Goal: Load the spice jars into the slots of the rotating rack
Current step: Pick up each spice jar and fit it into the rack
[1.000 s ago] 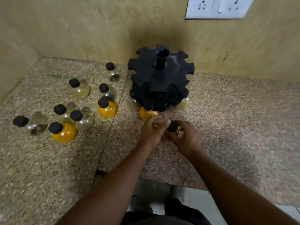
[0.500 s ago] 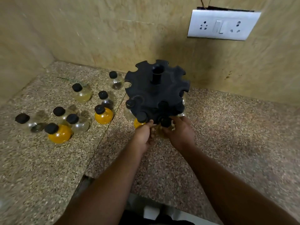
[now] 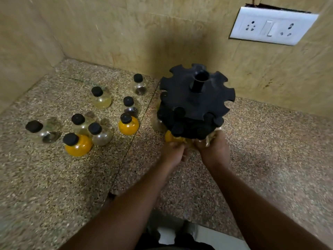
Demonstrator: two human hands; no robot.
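Observation:
The black two-tier rotating rack stands near the back wall. Its top tier's slots are empty, and its lower tier holds several black-capped jars, among them an orange jar at the front left. My right hand grips a clear spice jar with pale contents, pressed against the lower tier's front edge. My left hand is curled beside it, its fingertips under the jar next to the orange one. The held jar's cap is hidden under the rack.
Several loose black-capped jars stand on the speckled counter left of the rack, two of them orange and the others clear or pale. A white socket plate sits on the wall. The counter's front edge runs just below my forearms.
Both hands carried the clear jar from the counter in front of the rack up to the lower tier's front edge. The view also tilted up and nearer.

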